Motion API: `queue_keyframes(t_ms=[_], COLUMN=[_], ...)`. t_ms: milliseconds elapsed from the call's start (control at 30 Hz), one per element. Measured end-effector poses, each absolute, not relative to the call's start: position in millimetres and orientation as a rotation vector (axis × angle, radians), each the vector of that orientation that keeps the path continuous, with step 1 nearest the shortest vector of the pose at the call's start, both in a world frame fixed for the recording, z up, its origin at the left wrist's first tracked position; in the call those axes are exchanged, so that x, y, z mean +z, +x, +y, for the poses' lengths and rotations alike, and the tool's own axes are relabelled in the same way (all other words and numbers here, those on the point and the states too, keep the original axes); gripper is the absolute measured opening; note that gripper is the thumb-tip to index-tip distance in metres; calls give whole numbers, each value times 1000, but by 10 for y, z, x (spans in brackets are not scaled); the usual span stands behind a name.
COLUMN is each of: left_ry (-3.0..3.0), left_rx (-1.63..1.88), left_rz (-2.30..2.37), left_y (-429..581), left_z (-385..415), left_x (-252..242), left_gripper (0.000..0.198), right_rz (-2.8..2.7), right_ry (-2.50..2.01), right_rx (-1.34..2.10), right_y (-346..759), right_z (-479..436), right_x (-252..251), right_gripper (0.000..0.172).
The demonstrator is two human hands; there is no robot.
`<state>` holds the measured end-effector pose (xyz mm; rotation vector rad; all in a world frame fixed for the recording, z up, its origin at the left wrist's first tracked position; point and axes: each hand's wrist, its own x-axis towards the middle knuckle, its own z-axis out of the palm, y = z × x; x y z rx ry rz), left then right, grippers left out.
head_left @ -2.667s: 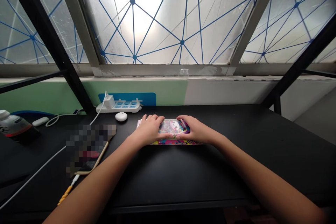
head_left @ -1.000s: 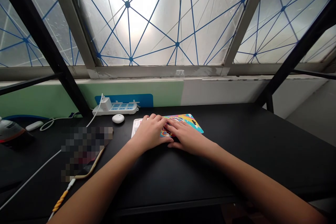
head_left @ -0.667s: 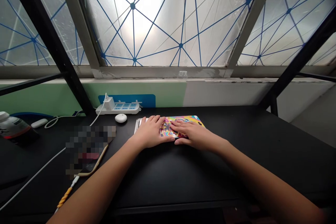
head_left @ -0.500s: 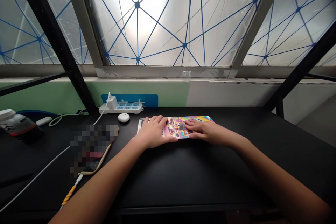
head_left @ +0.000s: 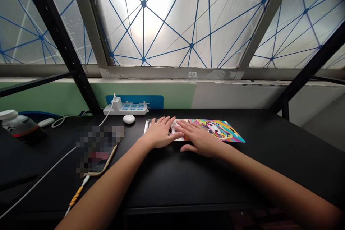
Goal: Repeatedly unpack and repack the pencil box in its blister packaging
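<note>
A flat, brightly coloured sheet or card with cartoon figures [head_left: 226,131] lies on the black desk [head_left: 167,183], its kind not plain. My left hand [head_left: 160,133] rests flat over its left part, fingers stretched out. Beside it, my right hand [head_left: 199,138] lies palm down over the middle, fingers extended and thumb apart. The two hands nearly meet. Under the left hand shows a pale edge with a dark outline; the rest there is hidden.
Left of the hands lies a phone [head_left: 104,167], partly blurred, with a white cable [head_left: 85,180]. Behind are a white round case [head_left: 128,119] and a power strip [head_left: 126,108]. A bottle [head_left: 18,125] stands at far left. Black frame bars [head_left: 285,95] flank the desk.
My right hand has moved left towards my left hand. More of the printed sheet shows on the right, reaching farther that way. My left hand stays nearly in place.
</note>
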<state>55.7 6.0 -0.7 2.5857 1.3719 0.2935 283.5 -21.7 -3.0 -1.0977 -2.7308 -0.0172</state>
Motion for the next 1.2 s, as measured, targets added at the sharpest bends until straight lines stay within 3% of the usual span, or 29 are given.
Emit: queue_keyframes(t_ms=[67,267,533,767,1000,1200], left_ry=[2568,2562,2513,2543,2512,2607], left_rx=[261,142,114,274,236,236], left_rz=[1375,1372,1422,1582,1619,1471], left_y=[534,438,268,246,328,518], left_z=[96,260,374,412,365,219], left_x=[-9,8,17,-51,-63,-49], left_gripper=[81,87,90,86,88,81], right_rz=[-2766,-2698,-2538,-2264,-2673,-2737], right_ry=[-1073,-1144,-1302,-1303,-688,-738], right_rx=[-63,-151,-431,-765,-516,17], right_y=[2706,2991,3732,3566,2589,1947], right_z=[-192,-176,-288,-441,-1057,-727], right_x=[-94,-198,-330,-140,-254,-305], right_gripper=[80,60,57,62,42,40])
